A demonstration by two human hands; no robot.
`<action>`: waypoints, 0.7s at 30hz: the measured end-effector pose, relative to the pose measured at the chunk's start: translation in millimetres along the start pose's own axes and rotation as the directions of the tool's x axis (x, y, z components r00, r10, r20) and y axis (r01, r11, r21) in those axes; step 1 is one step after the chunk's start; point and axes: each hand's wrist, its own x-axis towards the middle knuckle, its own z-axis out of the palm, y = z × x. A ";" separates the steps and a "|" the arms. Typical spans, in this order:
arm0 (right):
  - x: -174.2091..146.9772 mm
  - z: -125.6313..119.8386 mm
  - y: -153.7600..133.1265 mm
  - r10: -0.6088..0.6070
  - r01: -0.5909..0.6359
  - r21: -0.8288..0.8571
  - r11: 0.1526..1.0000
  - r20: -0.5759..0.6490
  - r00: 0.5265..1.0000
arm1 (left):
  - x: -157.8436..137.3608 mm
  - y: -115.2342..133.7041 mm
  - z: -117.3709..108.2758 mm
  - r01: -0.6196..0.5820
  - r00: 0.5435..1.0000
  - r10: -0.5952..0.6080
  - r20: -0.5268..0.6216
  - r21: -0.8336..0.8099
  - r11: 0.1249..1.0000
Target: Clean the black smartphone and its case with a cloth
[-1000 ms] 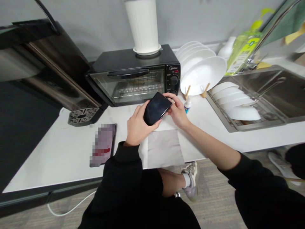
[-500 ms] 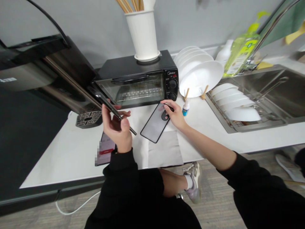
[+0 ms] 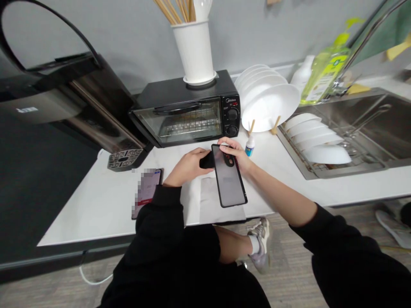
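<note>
My right hand (image 3: 236, 155) grips a translucent phone case (image 3: 228, 184) with a black rim by its upper end, tilted over the counter's front. Thumb and fingers of my left hand (image 3: 191, 166) are closed on a black phone (image 3: 207, 160), which is largely hidden by that hand and the case. Phone and case are close together; whether they touch I cannot tell. A grey cloth (image 3: 208, 205) lies flat beneath the case. To the left, a second phone (image 3: 148, 190) with a lit screen lies on the counter. A small white bottle with a blue label (image 3: 249, 145) stands beside my right hand.
Behind my hands is a black toaster oven (image 3: 189, 119) with a white chopstick cup (image 3: 194, 53) on top. A dark drinks machine (image 3: 105, 107) stands left. White plates (image 3: 271, 105), a soap bottle (image 3: 327, 70) and a sink (image 3: 369, 115) with bowls (image 3: 324, 149) are right.
My left hand has come down and right, bringing the phone beside the case. My right hand has turned the case so its lower end swings right, nearer me.
</note>
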 end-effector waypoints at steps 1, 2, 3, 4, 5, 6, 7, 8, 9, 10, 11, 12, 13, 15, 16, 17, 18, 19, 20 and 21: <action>0.9 0.2 1.2 0.000 0.000 0.001 1.000 0.002 1.000 | 7.2 -1.4 4.5 -0.035 0.999 0.036 0.027 -0.027 0.999; 1.6 0.5 2.3 -0.001 0.001 0.001 1.000 0.002 1.000 | 13.3 -2.7 8.9 -0.065 0.997 0.067 0.043 -0.053 0.996; 2.2 0.9 3.5 -0.004 0.004 0.001 1.000 0.002 1.000 | 18.2 -4.1 13.3 -0.093 0.994 0.097 0.052 -0.079 0.993; 2.7 1.3 4.6 -0.006 0.006 0.002 1.000 0.002 1.000 | 21.9 -5.5 17.9 -0.114 0.991 0.120 0.054 -0.100 0.988; 3.2 1.7 5.7 -0.008 0.008 0.002 1.000 0.003 1.000 | 24.7 -7.2 22.5 -0.130 0.989 0.136 0.050 -0.117 0.985; 3.8 2.0 6.7 -0.009 0.009 0.001 1.000 0.003 1.000 | 26.6 -9.0 26.8 -0.139 0.988 0.146 0.042 -0.130 0.982; 4.3 2.0 7.5 -0.010 0.010 -0.002 1.000 0.001 1.000 | 27.8 -10.9 30.5 -0.143 0.988 0.148 0.031 -0.138 0.980; 4.7 1.7 8.1 -0.010 0.010 -0.007 1.000 -0.003 1.000 | 28.3 -12.4 33.0 -0.141 0.989 0.145 0.019 -0.143 0.980; 4.8 1.1 8.3 -0.012 0.012 -0.014 1.000 -0.009 1.000 | 28.0 -13.1 33.8 -0.136 0.990 0.138 0.004 -0.144 0.980; 4.5 0.4 8.1 -0.016 0.015 -0.023 1.000 -0.019 1.000 | 26.6 -12.6 32.7 -0.126 0.992 0.126 -0.014 -0.143 0.982; 3.5 -0.5 7.5 -0.021 0.020 -0.035 0.999 -0.031 0.999 | 23.7 -10.2 29.6 -0.111 0.994 0.106 -0.040 -0.140 0.984; 1.5 -1.1 6.6 -0.029 0.027 -0.048 0.998 -0.046 0.999 | 18.6 -5.3 24.7 -0.086 0.994 0.076 -0.080 -0.134 0.987; -1.9 -1.2 5.7 -0.042 0.038 -0.061 0.997 -0.068 0.997 | 10.9 2.6 18.5 -0.056 0.991 0.040 -0.128 -0.129 0.990; -13.4 1.7 5.1 -0.084 0.072 -0.088 0.993 -0.143 0.986 | -13.2 28.0 5.8 0.037 0.961 -0.071 -0.265 -0.131 0.991; -21.8 5.3 6.1 -0.110 0.091 -0.102 0.991 -0.193 0.975 | -29.3 44.6 1.1 0.073 0.943 -0.115 -0.312 -0.143 0.987; -31.9 10.7 8.1 -0.134 0.108 -0.118 0.987 -0.245 0.960 | -47.1 62.6 -1.7 0.106 0.929 -0.158 -0.334 -0.168 0.980; -43.3 17.8 11.0 -0.155 0.120 -0.134 0.984 -0.293 0.944 | -65.9 80.6 -2.2 0.142 0.928 -0.204 -0.312 -0.209 0.967; -55.4 26.2 14.5 -0.167 0.123 -0.151 0.981 -0.327 0.930 | -84.4 97.2 -0.8 0.192 0.933 -0.240 -0.270 -0.193 0.962; -67.6 35.5 18.1 -0.171 0.119 -0.169 0.978 -0.344 0.923 | -101.9 111.0 2.3 0.266 0.924 -0.291 -0.246 -0.130 0.955; -79.2 44.6 21.1 -0.170 0.109 -0.189 0.976 -0.343 0.924 | -117.6 121.1 6.4 0.324 0.909 -0.327 -0.257 -0.056 0.944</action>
